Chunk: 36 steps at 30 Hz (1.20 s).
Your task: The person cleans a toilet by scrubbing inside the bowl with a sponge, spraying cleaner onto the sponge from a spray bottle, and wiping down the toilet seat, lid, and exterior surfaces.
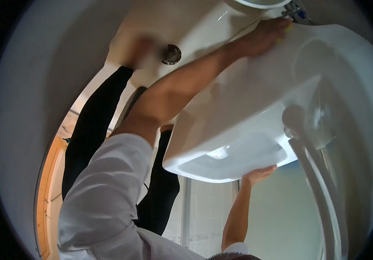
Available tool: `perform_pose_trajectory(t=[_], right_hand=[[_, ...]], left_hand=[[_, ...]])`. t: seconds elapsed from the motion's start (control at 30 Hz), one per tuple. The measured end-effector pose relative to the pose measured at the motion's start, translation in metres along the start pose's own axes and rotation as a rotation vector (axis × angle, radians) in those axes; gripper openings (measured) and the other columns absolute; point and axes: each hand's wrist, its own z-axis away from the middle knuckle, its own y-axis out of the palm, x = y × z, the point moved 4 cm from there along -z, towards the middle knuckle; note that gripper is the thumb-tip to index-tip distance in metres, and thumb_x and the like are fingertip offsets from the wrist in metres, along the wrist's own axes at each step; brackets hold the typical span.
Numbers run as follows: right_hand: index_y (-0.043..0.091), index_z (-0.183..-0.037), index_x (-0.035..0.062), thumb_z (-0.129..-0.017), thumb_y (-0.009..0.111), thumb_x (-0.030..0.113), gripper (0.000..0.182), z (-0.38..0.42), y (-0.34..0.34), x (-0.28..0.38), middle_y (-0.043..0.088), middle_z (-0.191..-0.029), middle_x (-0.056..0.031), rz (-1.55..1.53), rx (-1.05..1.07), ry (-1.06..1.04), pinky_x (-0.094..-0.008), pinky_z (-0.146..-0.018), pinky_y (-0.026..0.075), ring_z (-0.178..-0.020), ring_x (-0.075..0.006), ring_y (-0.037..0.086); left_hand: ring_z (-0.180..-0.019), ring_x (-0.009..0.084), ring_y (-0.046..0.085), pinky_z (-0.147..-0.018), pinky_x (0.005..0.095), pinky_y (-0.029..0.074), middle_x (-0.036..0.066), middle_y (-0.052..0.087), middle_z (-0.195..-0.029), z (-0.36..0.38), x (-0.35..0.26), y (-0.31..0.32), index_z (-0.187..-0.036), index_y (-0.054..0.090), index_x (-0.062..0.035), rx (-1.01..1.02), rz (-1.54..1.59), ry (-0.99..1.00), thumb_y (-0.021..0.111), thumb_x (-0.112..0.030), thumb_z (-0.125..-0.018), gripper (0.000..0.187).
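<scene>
A bare arm in a white sleeve stretches across the view from the lower left to my left hand [269, 34], which presses down on the white ledge by the washbasin. Under its fingers show the edges of a yellow sponge-like pad [289, 27], mostly hidden by the hand. The white washbasin [225, 117] fills the centre and right, glossy, with a drain fitting inside its bowl. On the lower rim of the basin rests my right hand [259, 174], smaller in view, with its fingers stretched out along the edge.
A white faucet [294, 119] and a pale hose [323, 186] stand at the right. Metal valves [298, 12] and a pale bucket or bowl [262, 3] sit at the top. A round floor drain [171, 54] lies near a blurred foot and black-trousered legs [93, 130].
</scene>
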Motion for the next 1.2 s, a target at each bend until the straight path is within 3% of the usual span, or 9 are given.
perform_pose_trajectory(t=[0.1, 0.23, 0.37, 0.47, 0.6, 0.7, 0.87, 1.07, 1.2], right_hand=[[0.042, -0.151, -0.0083, -0.108, 0.032, 0.069, 0.089, 0.007, 0.009, 0.020, 0.045, -0.154, -0.0259, -0.010, -0.029, 0.014, -0.0485, -0.118, 0.040, -0.137, -0.0383, 0.049], [0.042, -0.151, -0.0076, -0.107, 0.030, 0.070, 0.090, 0.008, 0.010, 0.019, 0.045, -0.154, -0.0264, 0.028, -0.036, 0.072, -0.0491, -0.118, 0.041, -0.137, -0.0390, 0.049], [0.042, -0.151, -0.0070, -0.107, 0.029, 0.071, 0.090, 0.013, 0.009, 0.027, 0.045, -0.153, -0.0270, 0.079, -0.037, 0.134, -0.0497, -0.117, 0.041, -0.137, -0.0396, 0.049], [0.042, -0.151, -0.0065, -0.107, 0.027, 0.072, 0.091, 0.022, 0.014, 0.042, 0.045, -0.153, -0.0274, 0.130, -0.062, 0.191, -0.0502, -0.117, 0.042, -0.137, -0.0401, 0.049], [0.041, -0.153, -0.0066, -0.108, 0.027, 0.069, 0.089, 0.004, 0.014, 0.014, 0.044, -0.154, -0.0274, 0.035, -0.013, 0.152, -0.0495, -0.118, 0.042, -0.138, -0.0400, 0.049], [0.040, -0.154, -0.0069, -0.110, 0.028, 0.065, 0.085, 0.008, 0.006, 0.011, 0.045, -0.155, -0.0265, 0.050, 0.004, 0.091, -0.0481, -0.118, 0.041, -0.138, -0.0393, 0.049], [0.042, -0.152, -0.0074, -0.112, 0.027, 0.059, 0.079, -0.003, 0.007, 0.004, 0.048, -0.153, -0.0253, -0.008, 0.071, 0.008, -0.0455, -0.118, 0.041, -0.136, -0.0382, 0.051], [0.036, -0.156, -0.0103, -0.111, 0.026, 0.062, 0.086, -0.014, 0.004, -0.016, 0.040, -0.160, -0.0306, -0.058, 0.113, -0.048, -0.0476, -0.122, 0.035, -0.147, -0.0413, 0.042], [0.038, -0.155, -0.0087, -0.111, 0.028, 0.063, 0.084, -0.010, 0.014, 0.010, 0.045, -0.156, -0.0287, 0.002, 0.060, -0.005, -0.0462, -0.118, 0.038, -0.141, -0.0398, 0.047]], left_hand=[[-0.153, 0.0378, 0.033, -0.128, 0.0444, 0.026, 0.025, 0.038, -0.163, 0.010, 0.140, 0.021, -0.154, 0.047, 0.0018, 0.075, 0.195, -0.384, 0.043, -0.025, -0.109, 0.053], [-0.156, 0.0366, 0.029, -0.130, 0.0421, 0.023, 0.022, 0.035, -0.167, 0.029, 0.048, 0.007, -0.160, 0.038, 0.0001, 0.102, 0.460, -0.445, 0.038, -0.025, -0.111, 0.054], [-0.154, 0.0350, 0.034, -0.129, 0.0391, 0.024, 0.022, 0.037, -0.165, 0.035, -0.088, -0.014, -0.162, 0.033, -0.0011, 0.106, 0.207, 0.048, 0.036, -0.030, -0.114, 0.056], [-0.155, 0.0314, 0.035, -0.129, 0.0387, 0.024, 0.019, 0.038, -0.166, 0.063, 0.036, -0.006, -0.162, 0.034, -0.0040, 0.085, 0.173, -0.455, 0.041, -0.032, -0.114, 0.056], [-0.157, 0.0305, 0.031, -0.129, 0.0386, 0.026, 0.020, 0.037, -0.167, 0.093, -0.048, -0.019, -0.161, 0.036, -0.0029, 0.056, 0.203, -0.630, 0.048, -0.029, -0.111, 0.058], [-0.159, 0.0317, 0.027, -0.130, 0.0382, 0.022, 0.019, 0.033, -0.170, 0.108, -0.180, -0.033, -0.162, 0.036, -0.0035, 0.058, 0.337, -0.226, 0.054, -0.030, -0.108, 0.063], [-0.162, 0.0292, 0.018, -0.132, 0.0385, 0.014, 0.020, 0.023, -0.173, 0.069, -0.096, -0.028, -0.165, 0.023, 0.0020, 0.186, 0.348, -0.636, 0.036, -0.039, -0.113, 0.068], [-0.161, 0.0271, 0.020, -0.131, 0.0398, 0.012, 0.014, 0.026, -0.174, 0.125, -0.207, -0.039, -0.167, 0.024, -0.0032, 0.106, 0.333, -0.329, 0.031, -0.056, -0.112, 0.077], [-0.160, 0.0267, 0.022, -0.130, 0.0409, 0.013, 0.013, 0.027, -0.173, 0.131, -0.110, -0.031, -0.167, 0.027, -0.0084, 0.073, 0.479, -0.566, 0.032, -0.052, -0.113, 0.070]])
